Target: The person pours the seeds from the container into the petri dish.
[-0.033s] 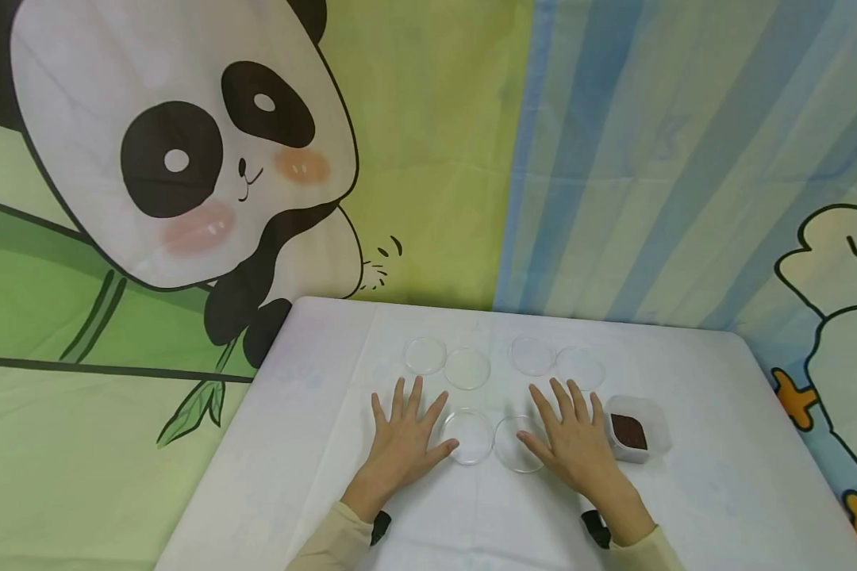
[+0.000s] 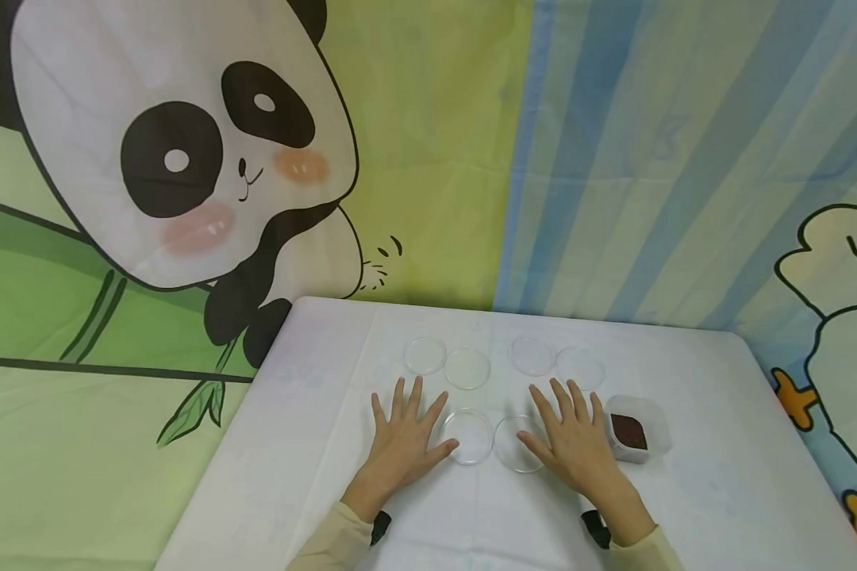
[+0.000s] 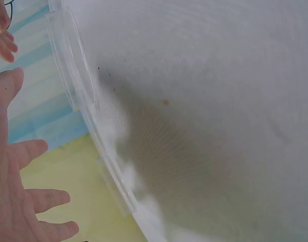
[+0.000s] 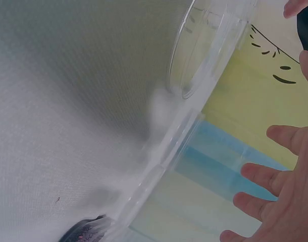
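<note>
Both hands hover palm down over the white table with fingers spread, holding nothing. The left hand point(image 2: 407, 440) has its thumb overlapping the edge of a clear round shallow dish point(image 2: 470, 432) in the head view. Beside it stands a matching clear dish point(image 2: 516, 446), partly covered by the thumb of the right hand point(image 2: 582, 448). In the left wrist view, straight fingers point(image 3: 49, 200) stand apart above a soft shadow on the cloth. The right wrist view likewise shows spread fingers point(image 4: 260, 174), with a clear dish point(image 4: 179, 55) past the thumb side.
Farther back lie two pairs of clear round dishes, a left pair point(image 2: 467, 369) and a right pair point(image 2: 580, 369). Right of the right hand sits a small clear plastic box point(image 2: 627, 455) with dark brown contents. A printed panda curtain point(image 2: 428, 159) hangs behind the white-covered table point(image 2: 721, 476).
</note>
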Action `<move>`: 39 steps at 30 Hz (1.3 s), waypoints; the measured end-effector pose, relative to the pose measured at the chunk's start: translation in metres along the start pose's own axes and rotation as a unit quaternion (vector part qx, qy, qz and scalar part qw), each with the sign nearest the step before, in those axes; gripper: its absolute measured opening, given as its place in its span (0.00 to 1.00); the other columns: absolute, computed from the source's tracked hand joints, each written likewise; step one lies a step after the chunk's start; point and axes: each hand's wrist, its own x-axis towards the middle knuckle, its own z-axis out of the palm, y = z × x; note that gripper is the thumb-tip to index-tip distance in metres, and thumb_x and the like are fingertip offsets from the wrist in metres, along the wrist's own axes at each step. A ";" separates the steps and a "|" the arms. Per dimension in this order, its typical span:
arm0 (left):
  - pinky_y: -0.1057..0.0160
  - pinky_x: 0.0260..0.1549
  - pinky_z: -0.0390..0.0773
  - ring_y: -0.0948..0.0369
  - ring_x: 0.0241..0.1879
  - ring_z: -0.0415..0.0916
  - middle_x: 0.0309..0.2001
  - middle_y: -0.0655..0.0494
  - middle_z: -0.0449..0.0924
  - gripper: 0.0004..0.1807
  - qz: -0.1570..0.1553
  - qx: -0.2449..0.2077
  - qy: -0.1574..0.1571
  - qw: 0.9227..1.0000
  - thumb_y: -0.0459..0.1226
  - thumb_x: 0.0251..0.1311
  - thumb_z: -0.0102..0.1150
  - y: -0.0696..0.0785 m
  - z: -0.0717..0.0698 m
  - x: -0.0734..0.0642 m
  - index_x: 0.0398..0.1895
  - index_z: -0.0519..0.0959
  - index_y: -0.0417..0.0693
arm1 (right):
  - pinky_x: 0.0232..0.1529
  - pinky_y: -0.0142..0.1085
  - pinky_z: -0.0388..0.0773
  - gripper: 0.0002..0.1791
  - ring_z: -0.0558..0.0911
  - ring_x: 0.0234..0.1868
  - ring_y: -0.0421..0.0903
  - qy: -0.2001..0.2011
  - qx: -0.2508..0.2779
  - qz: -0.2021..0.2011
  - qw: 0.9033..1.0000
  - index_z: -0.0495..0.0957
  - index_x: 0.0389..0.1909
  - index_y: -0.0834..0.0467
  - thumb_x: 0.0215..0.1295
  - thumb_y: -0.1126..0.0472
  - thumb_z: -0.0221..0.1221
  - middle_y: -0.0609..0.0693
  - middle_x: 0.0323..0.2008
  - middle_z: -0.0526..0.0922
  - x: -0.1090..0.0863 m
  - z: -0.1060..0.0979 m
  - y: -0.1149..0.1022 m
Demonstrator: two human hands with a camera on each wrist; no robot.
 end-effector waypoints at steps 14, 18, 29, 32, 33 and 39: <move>0.24 0.62 0.45 0.40 0.76 0.38 0.78 0.43 0.48 0.42 -0.006 -0.036 -0.008 0.999 0.71 0.66 0.38 -0.004 -0.005 0.004 0.78 0.59 0.64 | 0.63 0.71 0.49 0.42 0.56 0.71 0.69 -0.001 0.010 0.009 1.000 0.63 0.74 0.54 0.66 0.35 0.57 0.66 0.70 0.62 0.001 -0.013 0.000; 0.26 0.63 0.47 0.40 0.76 0.40 0.78 0.43 0.49 0.41 -0.007 -0.057 -0.010 0.998 0.69 0.67 0.41 -0.007 -0.012 0.008 0.78 0.59 0.62 | 0.63 0.71 0.50 0.43 0.56 0.71 0.69 0.004 0.012 0.013 1.000 0.62 0.74 0.54 0.64 0.36 0.61 0.66 0.70 0.62 0.001 -0.020 0.005; 0.29 0.63 0.55 0.40 0.74 0.48 0.77 0.42 0.52 0.38 -0.011 -0.100 0.022 0.995 0.62 0.70 0.48 -0.026 -0.023 0.023 0.77 0.60 0.57 | 0.61 0.71 0.52 0.48 0.57 0.70 0.71 0.023 0.029 0.028 0.999 0.62 0.73 0.56 0.56 0.38 0.68 0.67 0.68 0.63 -0.006 -0.042 0.026; 0.30 0.63 0.56 0.41 0.75 0.48 0.76 0.41 0.52 0.38 -0.013 -0.112 0.029 0.993 0.61 0.70 0.48 -0.031 -0.023 0.028 0.78 0.59 0.57 | 0.61 0.72 0.52 0.50 0.57 0.69 0.72 0.022 0.039 0.037 0.998 0.62 0.74 0.56 0.54 0.38 0.69 0.68 0.68 0.62 -0.009 -0.048 0.033; 0.31 0.63 0.56 0.41 0.75 0.48 0.76 0.41 0.52 0.38 -0.014 -0.115 0.029 0.993 0.61 0.70 0.48 -0.033 -0.023 0.030 0.78 0.59 0.57 | 0.61 0.72 0.52 0.51 0.56 0.69 0.72 0.020 0.043 0.041 0.998 0.62 0.74 0.56 0.54 0.38 0.70 0.68 0.69 0.62 -0.011 -0.050 0.036; 0.31 0.63 0.58 0.40 0.74 0.49 0.76 0.39 0.53 0.37 -0.016 -0.136 0.038 0.990 0.59 0.71 0.50 -0.042 -0.021 0.037 0.77 0.60 0.54 | 0.61 0.72 0.50 0.55 0.55 0.69 0.72 0.014 0.048 0.051 0.997 0.59 0.75 0.57 0.52 0.36 0.71 0.69 0.69 0.61 -0.021 -0.055 0.054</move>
